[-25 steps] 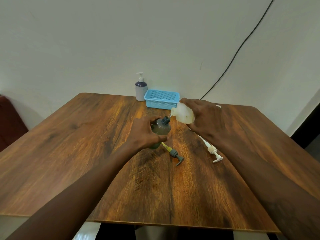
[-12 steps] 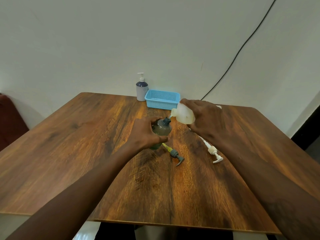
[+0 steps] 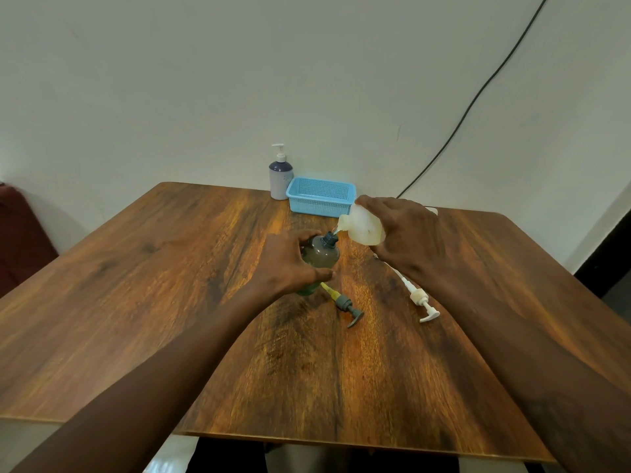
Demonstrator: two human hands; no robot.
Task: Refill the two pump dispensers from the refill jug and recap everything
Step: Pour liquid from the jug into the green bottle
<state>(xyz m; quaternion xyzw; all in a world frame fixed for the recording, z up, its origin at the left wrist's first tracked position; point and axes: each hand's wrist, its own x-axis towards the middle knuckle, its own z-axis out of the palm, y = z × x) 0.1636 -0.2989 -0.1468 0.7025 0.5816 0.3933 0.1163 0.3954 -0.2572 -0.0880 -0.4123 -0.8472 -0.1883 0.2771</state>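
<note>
— How's that jug handling?

— Light and squashy, I'd judge. My right hand (image 3: 406, 238) wraps the refill jug (image 3: 363, 227) round its belly, spout tipped at the neck of the grey dispenser (image 3: 319, 259).

— And the dispenser?

— Smooth plastic, probably slick, standing on the counter (image 3: 170, 268). My left hand (image 3: 290, 264) is closed round its body, low down — steadier there. Both pumps lie just beside it.

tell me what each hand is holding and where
Left hand grips the dark dispenser bottle around its body; right hand holds the tilted refill jug by its body, spout at the bottle's neck.
</note>
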